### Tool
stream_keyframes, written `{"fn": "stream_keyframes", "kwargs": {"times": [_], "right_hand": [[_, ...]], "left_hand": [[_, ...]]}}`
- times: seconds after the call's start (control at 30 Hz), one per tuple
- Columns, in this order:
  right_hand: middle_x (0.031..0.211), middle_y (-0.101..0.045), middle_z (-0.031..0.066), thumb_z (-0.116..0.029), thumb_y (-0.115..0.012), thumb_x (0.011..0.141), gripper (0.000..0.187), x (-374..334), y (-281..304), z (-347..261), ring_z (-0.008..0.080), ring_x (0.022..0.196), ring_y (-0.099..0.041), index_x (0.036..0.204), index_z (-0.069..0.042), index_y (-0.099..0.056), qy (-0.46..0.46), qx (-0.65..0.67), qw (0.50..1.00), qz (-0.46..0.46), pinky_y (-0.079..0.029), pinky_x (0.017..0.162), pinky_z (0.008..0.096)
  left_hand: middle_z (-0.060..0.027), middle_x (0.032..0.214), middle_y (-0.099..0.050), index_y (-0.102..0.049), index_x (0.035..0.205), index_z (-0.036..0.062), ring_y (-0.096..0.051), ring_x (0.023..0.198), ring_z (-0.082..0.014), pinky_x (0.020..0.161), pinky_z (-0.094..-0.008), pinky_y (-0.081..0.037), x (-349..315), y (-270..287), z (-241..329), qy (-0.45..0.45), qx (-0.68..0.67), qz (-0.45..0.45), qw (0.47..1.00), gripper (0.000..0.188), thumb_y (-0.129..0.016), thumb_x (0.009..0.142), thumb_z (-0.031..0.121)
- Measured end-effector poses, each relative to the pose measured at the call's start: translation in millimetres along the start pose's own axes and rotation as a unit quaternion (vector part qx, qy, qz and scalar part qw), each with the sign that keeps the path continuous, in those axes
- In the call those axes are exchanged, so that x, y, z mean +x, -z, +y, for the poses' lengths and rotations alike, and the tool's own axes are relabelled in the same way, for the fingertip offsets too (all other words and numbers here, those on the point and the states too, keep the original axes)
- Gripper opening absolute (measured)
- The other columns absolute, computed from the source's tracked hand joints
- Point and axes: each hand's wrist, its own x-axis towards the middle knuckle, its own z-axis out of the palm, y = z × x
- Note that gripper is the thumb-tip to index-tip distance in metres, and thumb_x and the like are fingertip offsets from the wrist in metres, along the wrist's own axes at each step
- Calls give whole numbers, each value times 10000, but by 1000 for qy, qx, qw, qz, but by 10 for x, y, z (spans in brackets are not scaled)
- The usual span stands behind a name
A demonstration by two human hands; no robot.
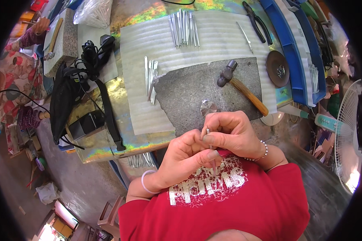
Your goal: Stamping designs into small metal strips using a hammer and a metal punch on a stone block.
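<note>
Between fingers, slim metallic rod.

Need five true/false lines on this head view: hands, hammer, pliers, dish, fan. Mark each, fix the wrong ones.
1. The left hand and right hand both have fingers on a thin metal rod. True.
2. The hammer has its head over the gray slab. True.
3. The pliers lie on the gray slab. False: the pliers lie off it, toward the picture's upper right.
4. The round brown dish has small metal pieces in it. True.
5. The fan stands at the picture's left edge. False: the fan is at the right.
</note>
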Motion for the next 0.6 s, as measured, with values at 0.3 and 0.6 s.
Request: {"fn": "stream_keyframes", "kwargs": {"times": [0.3,0.6], "right_hand": [[804,-554,8,-43,-626,879,67,-51,-19,-6,38,706,-522,898,19,-607,12,-4,1000,3,-400,581,175],[792,-579,10,-82,-588,914,116,-79,17,-29,26,570,-474,973,17,-600,22,5,999,39,-378,506,175]], "left_hand": [[-109,851,-649,-466,995,32,-633,769,-131,663,-233,-504,-9,-43,-36,0,2,7,1000,122,-559,932,80],[-105,838,-647,-486,986,22,-639,763,-136,644,-235,-513,29,-50,-36,-18,-9,17,1000,114,-566,927,77]]}}
